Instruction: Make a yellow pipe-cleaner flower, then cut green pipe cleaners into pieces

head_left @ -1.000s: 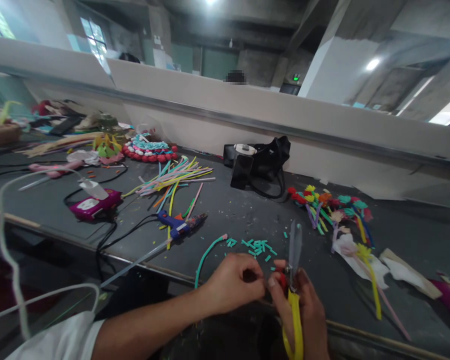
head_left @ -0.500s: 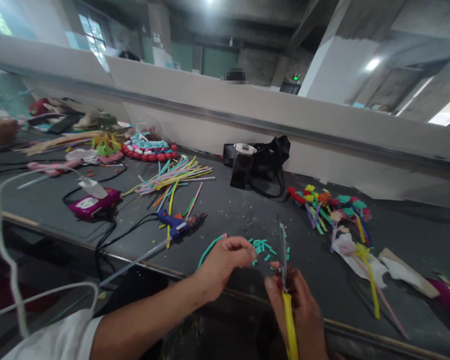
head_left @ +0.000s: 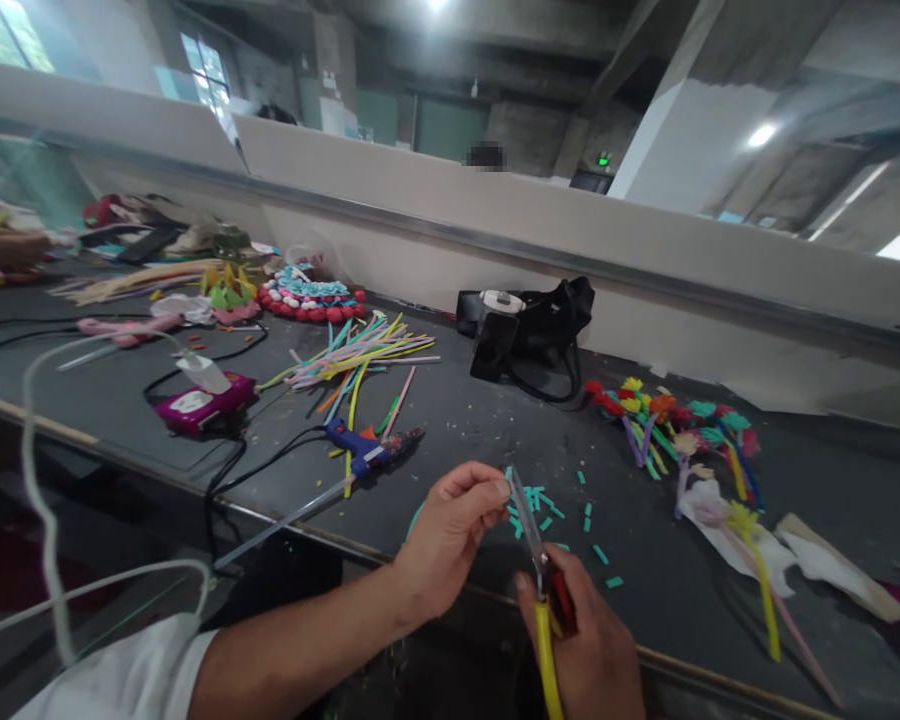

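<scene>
Many green pieces (head_left: 532, 497): short and scattered on the dark table (head_left: 435, 475) near the hands, so the cutting looks well under way.
Green strip (head_left: 415, 518): partly hidden behind the left hand (head_left: 446, 535); I judge it a length left to cut.
Left hand: thumb and fingers pinched, with a small green bit (head_left: 508, 474) at their tips.
Right hand (head_left: 589, 625): wrapped round the handles of the scissors (head_left: 527, 520), blades reaching the left fingertips; whether they touch the bit, I cannot tell.
Coloured strips (head_left: 367, 355): heaped beyond the blue glue gun (head_left: 364, 447), apparently uncut.
Flowers (head_left: 649, 405): bunched at right, seemingly formed.
Purple socket box (head_left: 210, 407): no legible label.
Green sign (head_left: 604, 159): lit, too small to read.
</scene>
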{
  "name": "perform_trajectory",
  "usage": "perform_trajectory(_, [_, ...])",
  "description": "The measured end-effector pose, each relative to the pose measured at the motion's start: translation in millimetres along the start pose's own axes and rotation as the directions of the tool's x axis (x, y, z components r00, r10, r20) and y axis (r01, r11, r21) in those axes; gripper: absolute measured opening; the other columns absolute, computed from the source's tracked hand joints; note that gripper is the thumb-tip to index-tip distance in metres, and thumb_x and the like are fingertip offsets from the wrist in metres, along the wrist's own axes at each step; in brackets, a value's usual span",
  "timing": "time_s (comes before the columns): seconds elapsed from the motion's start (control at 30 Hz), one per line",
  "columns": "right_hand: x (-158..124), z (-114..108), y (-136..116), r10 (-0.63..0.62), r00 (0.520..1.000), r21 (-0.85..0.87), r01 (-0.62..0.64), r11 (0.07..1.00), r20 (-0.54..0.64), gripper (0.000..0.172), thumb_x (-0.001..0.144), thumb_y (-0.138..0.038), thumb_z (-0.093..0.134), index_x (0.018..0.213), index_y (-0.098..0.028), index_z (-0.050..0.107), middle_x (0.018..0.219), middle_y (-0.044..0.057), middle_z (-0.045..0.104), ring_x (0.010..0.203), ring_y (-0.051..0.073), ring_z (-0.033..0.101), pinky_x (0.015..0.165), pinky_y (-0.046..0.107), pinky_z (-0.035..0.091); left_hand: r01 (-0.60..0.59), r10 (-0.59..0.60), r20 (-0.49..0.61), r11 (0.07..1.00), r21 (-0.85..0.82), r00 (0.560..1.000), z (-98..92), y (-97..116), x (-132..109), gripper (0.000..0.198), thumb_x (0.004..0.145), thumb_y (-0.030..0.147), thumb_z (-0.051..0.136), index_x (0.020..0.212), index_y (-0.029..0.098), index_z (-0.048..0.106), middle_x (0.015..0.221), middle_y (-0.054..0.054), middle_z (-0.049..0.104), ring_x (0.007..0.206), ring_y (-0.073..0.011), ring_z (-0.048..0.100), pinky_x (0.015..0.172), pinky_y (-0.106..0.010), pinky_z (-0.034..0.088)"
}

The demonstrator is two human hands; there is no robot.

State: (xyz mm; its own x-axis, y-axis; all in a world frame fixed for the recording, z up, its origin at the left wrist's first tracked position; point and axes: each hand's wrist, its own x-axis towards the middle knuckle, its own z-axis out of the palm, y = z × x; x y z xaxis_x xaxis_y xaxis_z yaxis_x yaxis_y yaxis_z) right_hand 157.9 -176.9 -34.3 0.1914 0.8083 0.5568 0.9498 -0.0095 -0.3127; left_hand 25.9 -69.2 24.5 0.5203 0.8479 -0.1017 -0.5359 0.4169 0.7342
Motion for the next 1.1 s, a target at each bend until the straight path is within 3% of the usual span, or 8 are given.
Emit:
perform_trajectory(0.63, [-4,0,5,-0.064,0.998,-0.032,0.064,0.997,-0.022,0.033,0.091,-0.043,0.05,0.105,-0.016,0.063,0.087,0.005,0.075,0.07,0.018,0.073,0.062,0.023,0.055,-0.025,0.026,-0.022,0.998,0.061,0.999,-0.9,-1,1,0.011,0.068,0.022,0.072,0.069,0.015,0.063,0.066,0.002,0.055,0.065,-0.0097,0.048,0.067,-0.024,0.037])
perform_trajectory(0.8, [-2,-1,2,0.042,0.999,0.097,-0.04,0.994,-0.018,0.031,0.087,-0.045,0.055,0.098,-0.017,0.064,0.074,0.003,0.074,0.058,0.016,0.07,0.053,0.02,0.052,-0.036,0.04,-0.035,0.993,0.111,0.999,1.0,0,1,0.013,0.066,0.024,0.071,0.068,0.015,0.062,0.062,0.003,0.052,0.062,-0.0091,0.045,0.064,-0.023,0.035])
perform_trajectory(0.9, [4,-4,1,0.126,0.992,0.188,-0.118,0.975,-0.027,0.032,0.085,-0.049,0.056,0.089,-0.019,0.064,0.07,0.002,0.072,0.054,0.014,0.068,0.051,0.019,0.051,-0.072,0.077,-0.014,0.97,0.233,0.997,-1.1,5,5,0.014,0.068,0.027,0.068,0.068,0.015,0.061,0.058,0.004,0.049,0.059,-0.0086,0.042,0.061,-0.023,0.033])
perform_trajectory(1.0, [11,-10,0,0.205,0.978,0.248,-0.192,0.95,-0.027,0.033,0.083,-0.052,0.056,0.084,-0.02,0.065,0.074,0.003,0.072,0.061,0.016,0.069,0.055,0.021,0.052,-0.134,0.127,0.051,0.82,0.557,0.991,-9.2,15,15,0.016,0.072,0.03,0.064,0.069,0.015,0.062,0.061,0.003,0.053,0.059,-0.0095,0.044,0.06,-0.023,0.034])
perform_trajectory(1.03, [12,-13,0,0.243,0.97,0.265,-0.23,0.936,-0.015,0.034,0.083,-0.053,0.056,0.085,-0.021,0.066,0.073,0.003,0.072,0.062,0.016,0.069,0.056,0.022,0.052,-0.183,0.165,0.092,0.703,0.687,0.982,-13.0,18,19,0.015,0.073,0.029,0.062,0.069,0.015,0.062,0.063,0.002,0.055,0.059,-0.0103,0.045,0.061,-0.024,0.034])
perform_trajectory(1.1, [13,-17,-1,0.328,0.945,0.301,-0.309,0.902,-0.013,0.037,0.083,-0.056,0.054,0.086,-0.021,0.066,0.068,0.003,0.07,0.062,0.017,0.067,0.056,0.023,0.052,-0.306,0.253,0.226,0.348,0.886,0.941,-21.4,23,27,0.009,0.073,0.022,0.059,0.068,0.016,0.063,0.065,0.0,0.059,0.063,-0.0122,0.05,0.065,-0.026,0.035])
